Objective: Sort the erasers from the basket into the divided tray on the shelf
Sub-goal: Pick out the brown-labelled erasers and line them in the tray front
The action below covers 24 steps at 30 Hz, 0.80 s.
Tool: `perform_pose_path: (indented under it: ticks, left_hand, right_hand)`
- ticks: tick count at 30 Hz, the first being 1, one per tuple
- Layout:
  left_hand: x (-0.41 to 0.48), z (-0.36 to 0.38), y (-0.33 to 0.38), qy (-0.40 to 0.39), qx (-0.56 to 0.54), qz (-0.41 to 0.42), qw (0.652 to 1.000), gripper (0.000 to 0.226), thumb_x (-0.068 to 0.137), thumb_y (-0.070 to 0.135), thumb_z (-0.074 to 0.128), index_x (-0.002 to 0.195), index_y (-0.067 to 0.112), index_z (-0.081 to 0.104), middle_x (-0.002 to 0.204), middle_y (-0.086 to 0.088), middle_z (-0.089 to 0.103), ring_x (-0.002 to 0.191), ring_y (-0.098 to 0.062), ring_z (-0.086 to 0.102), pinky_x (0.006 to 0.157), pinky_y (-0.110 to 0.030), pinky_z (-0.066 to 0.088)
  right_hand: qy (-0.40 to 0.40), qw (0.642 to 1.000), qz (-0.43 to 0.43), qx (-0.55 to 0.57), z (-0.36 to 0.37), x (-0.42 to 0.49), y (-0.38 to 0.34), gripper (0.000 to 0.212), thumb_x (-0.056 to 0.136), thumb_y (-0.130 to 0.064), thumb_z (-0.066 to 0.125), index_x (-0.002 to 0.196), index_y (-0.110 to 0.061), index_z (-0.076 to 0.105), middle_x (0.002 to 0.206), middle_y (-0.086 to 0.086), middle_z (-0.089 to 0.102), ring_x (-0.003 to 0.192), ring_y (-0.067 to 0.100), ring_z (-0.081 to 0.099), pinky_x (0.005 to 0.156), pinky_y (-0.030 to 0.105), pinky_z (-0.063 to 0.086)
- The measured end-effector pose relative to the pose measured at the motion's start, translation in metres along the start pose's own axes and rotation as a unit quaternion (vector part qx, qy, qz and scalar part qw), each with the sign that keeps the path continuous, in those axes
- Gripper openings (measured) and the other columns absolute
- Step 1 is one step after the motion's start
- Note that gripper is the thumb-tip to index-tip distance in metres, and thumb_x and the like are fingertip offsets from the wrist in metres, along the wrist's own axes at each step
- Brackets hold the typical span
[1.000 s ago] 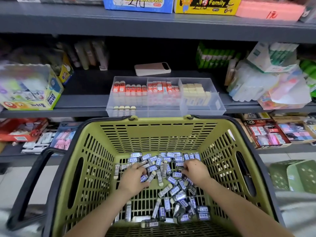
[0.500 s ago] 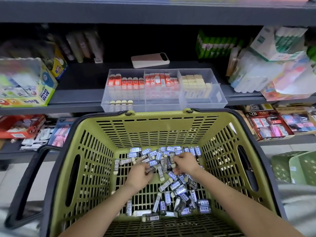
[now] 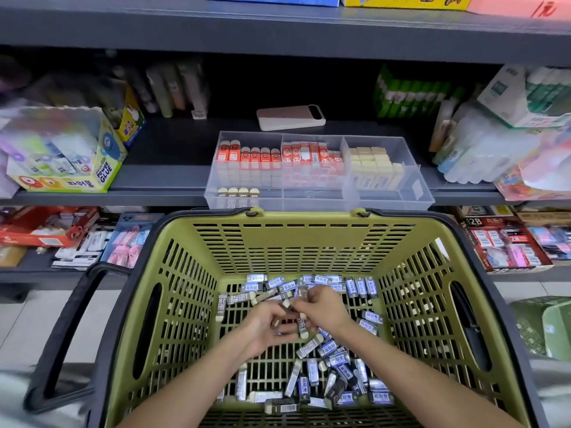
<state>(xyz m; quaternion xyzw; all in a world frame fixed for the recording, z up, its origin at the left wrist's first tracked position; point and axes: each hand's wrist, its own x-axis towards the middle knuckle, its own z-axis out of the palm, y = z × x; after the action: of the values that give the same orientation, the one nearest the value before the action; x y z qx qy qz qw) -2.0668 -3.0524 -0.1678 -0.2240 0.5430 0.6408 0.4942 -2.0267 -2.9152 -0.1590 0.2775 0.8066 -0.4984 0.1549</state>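
The two hands are drawing together over the middle of the basket [image 3: 302, 242], where a second ago they were lying apart on the pile. The left hand [image 3: 262, 330] is curling round a small bunch of erasers [image 3: 336, 359], and the right hand [image 3: 324, 307], touching it, is pinching one more. The rest are lying loose on the basket's floor. The tray [image 3: 318, 200] is waiting just beyond the basket's far rim, so a handful is probably being readied for carrying over.
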Motion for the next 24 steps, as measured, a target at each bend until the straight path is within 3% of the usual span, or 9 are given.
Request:
perform_pose_path:
  ticks: [3, 6, 10, 12, 13, 15, 18, 24]
  left_hand:
    - [-0.012, 0.003, 0.004, -0.106, -0.101, -0.018, 0.989, 0.021, 0.079, 0.005, 0.043, 0.094, 0.006, 0.058, 0.106, -0.019, 0.059, 0.095, -0.043, 0.059, 0.086, -0.064, 0.048]
    - [-0.019, 0.007, 0.01, -0.156, -0.159, -0.01, 0.975, 0.029, 0.063, 0.004, 0.06, 0.093, 0.003, 0.063, 0.098, -0.017, 0.063, 0.091, -0.04, 0.057, 0.083, -0.061, 0.049]
    - [-0.026, 0.013, 0.018, -0.131, -0.13, 0.006, 0.983, 0.025, 0.069, 0.008, 0.074, 0.092, 0.002, 0.07, 0.093, -0.017, 0.067, 0.074, -0.031, 0.064, 0.07, -0.046, 0.056]
    - [-0.029, 0.013, 0.019, -0.077, -0.101, 0.01, 0.992, 0.024, 0.067, 0.008, 0.076, 0.09, 0.001, 0.072, 0.089, -0.017, 0.067, 0.069, -0.028, 0.066, 0.064, -0.041, 0.057]
    - [-0.031, 0.012, 0.02, -0.052, -0.09, 0.014, 0.995, 0.028, 0.068, 0.008, 0.077, 0.094, 0.001, 0.069, 0.086, -0.016, 0.066, 0.068, -0.027, 0.065, 0.063, -0.039, 0.058]
    - [-0.033, 0.007, 0.021, -0.005, -0.051, 0.035, 0.998, 0.035, 0.071, 0.011, 0.077, 0.101, 0.003, 0.061, 0.081, -0.014, 0.066, 0.068, -0.025, 0.064, 0.064, -0.038, 0.059]
    - [-0.036, -0.004, 0.025, 0.028, 0.063, 0.079, 0.995, 0.031, 0.074, 0.014, 0.075, 0.1, 0.001, 0.063, 0.07, -0.006, 0.069, 0.065, -0.018, 0.065, 0.072, -0.034, 0.059]
    - [-0.037, -0.017, 0.033, 0.038, 0.001, 0.069, 0.997, 0.022, 0.08, 0.006, 0.07, 0.099, 0.001, 0.06, 0.063, -0.004, 0.065, 0.057, -0.015, 0.061, 0.054, -0.025, 0.054]
  right_hand:
    - [-0.01, 0.999, -0.041, 0.024, -0.003, -0.012, -0.011, 0.041, 0.077, -0.042, 0.072, 0.065, -0.011, 0.049, 0.06, 0.014, 0.054, 0.04, 0.014, 0.047, 0.04, 0.024, 0.034]
    - [-0.017, 0.996, -0.044, 0.074, -0.01, -0.021, -0.023, 0.031, 0.077, -0.036, 0.075, 0.084, -0.008, 0.062, 0.071, 0.012, 0.067, 0.044, 0.013, 0.056, 0.042, 0.024, 0.041]
    - [-0.118, 0.983, -0.104, 0.09, -0.021, -0.029, -0.029, 0.021, 0.082, -0.024, 0.071, 0.098, -0.011, 0.07, 0.077, 0.017, 0.068, 0.061, 0.019, 0.061, 0.051, 0.026, 0.048]
    - [-0.106, 0.984, -0.108, 0.099, -0.027, -0.027, -0.026, 0.012, 0.086, -0.022, 0.067, 0.091, -0.014, 0.073, 0.07, 0.004, 0.069, 0.057, 0.009, 0.059, 0.051, 0.02, 0.045]
    - [-0.067, 0.99, -0.102, 0.077, -0.029, -0.022, -0.022, 0.01, 0.086, -0.021, 0.066, 0.088, -0.014, 0.074, 0.068, -0.002, 0.068, 0.056, 0.004, 0.058, 0.052, 0.02, 0.045]
    - [0.016, 0.994, -0.071, -0.079, -0.029, -0.011, -0.008, 0.016, 0.085, -0.028, 0.067, 0.088, -0.014, 0.073, 0.077, -0.003, 0.07, 0.068, 0.007, 0.063, 0.061, 0.023, 0.046]
    - [0.036, 0.955, -0.01, -0.295, -0.012, -0.007, 0.014, 0.042, 0.081, -0.047, 0.064, 0.111, -0.018, 0.062, 0.096, 0.001, 0.069, 0.088, 0.019, 0.064, 0.065, 0.025, 0.044]
    - [0.09, 0.911, -0.041, -0.4, 0.026, -0.009, 0.036, 0.069, 0.07, -0.075, 0.053, 0.108, -0.019, 0.049, 0.107, -0.001, 0.052, 0.076, 0.015, 0.053, 0.053, 0.024, 0.036]
